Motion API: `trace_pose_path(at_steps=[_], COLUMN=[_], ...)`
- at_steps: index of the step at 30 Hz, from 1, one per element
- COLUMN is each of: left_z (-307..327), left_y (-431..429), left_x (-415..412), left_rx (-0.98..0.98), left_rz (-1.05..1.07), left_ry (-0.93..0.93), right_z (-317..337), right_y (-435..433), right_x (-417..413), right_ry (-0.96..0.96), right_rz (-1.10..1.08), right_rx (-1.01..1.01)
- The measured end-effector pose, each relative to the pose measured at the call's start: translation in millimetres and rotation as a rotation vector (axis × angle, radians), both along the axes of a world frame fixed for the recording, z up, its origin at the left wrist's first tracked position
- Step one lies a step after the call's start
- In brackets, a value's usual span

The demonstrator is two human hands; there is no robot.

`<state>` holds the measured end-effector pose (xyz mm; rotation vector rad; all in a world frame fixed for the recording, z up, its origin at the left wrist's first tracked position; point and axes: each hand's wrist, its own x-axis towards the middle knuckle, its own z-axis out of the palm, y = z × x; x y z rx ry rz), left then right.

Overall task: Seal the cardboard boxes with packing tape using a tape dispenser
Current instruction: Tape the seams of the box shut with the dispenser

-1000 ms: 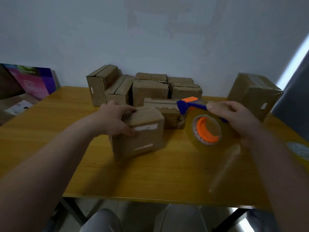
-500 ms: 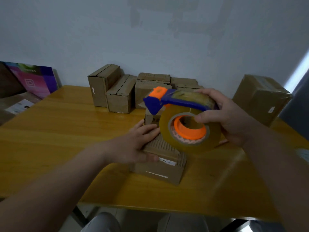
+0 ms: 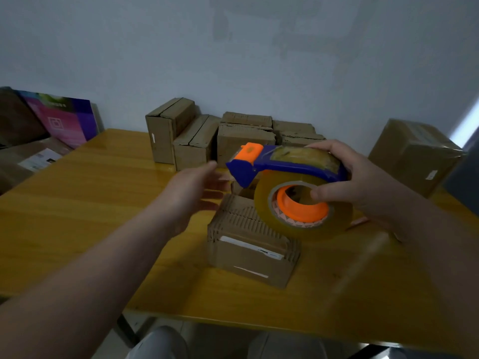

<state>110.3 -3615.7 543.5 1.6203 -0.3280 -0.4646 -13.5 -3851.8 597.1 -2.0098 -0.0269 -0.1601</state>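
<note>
Fingers of my left hand (image 3: 193, 189) spread loose, holding nothing, just left of the small cardboard box (image 3: 252, 246) on the yellow table (image 3: 85, 203). Above that box my right hand (image 3: 355, 182) wraps the blue-and-orange tape dispenser (image 3: 293, 187), thumb in the roll's core. Unsealed boxes (image 3: 223, 141) line the wall.

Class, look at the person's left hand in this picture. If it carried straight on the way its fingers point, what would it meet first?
The left hand points forward and right, towards the blue nose of the tape dispenser, just above the far end of the small box. It would probably meet the dispenser's nose first, though depth is hard to judge from one view.
</note>
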Motion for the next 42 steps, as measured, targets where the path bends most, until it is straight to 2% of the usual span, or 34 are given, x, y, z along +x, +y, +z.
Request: trace_pose_path(at_steps=[2, 4, 10, 16, 21, 29, 36, 39, 42], left_z=[11.3, 17.0, 20.5, 6.6, -8.2, -18.5, -23.4, -25.6, -29.5], left_y=[1.9, 1.6, -0.4, 12.4, 11.3, -15.6, -27.5, -29.7, -26.3], left_x=[2.6, 1.8, 6.1, 9.4, 10.6, 12.3, 25.5, 22.1, 14.4], left_rx=[-0.134, -0.148, -0.047, 0.015, 0.045, 0.103, 0.050, 0.010, 0.012], left_rz=[-0.075, -0.132, -0.058, -0.027, 0.010, 0.079, 0.074, 0.044, 0.080], left_ry=[0.298, 0.384, 0.291, 0.275, 0.281, 0.191, 0.139, 0.197, 0.239], right_z=[0.6, 1.1, 8.1, 27.1, 30.7, 38.8, 21.8, 17.5, 19.5], right_y=[1.2, 2.5, 8.8, 10.1, 12.1, 21.7, 24.5, 21.8, 21.2], right_x=[-0.3, -0.2, 1.2, -1.0, -3.0, 11.5, 15.1, 12.6, 13.7], right_ry=[0.004, -0.002, -0.023, 0.062, 0.106, 0.149, 0.045, -0.007, 0.009], right_rz=[0.007, 0.007, 0.007, 0.069, 0.051, -0.022, -0.137, -0.156, -0.126], right_rx=[0.011, -0.007, -0.157, -0.300, -0.319, -0.430, -0.385, -0.309, -0.315])
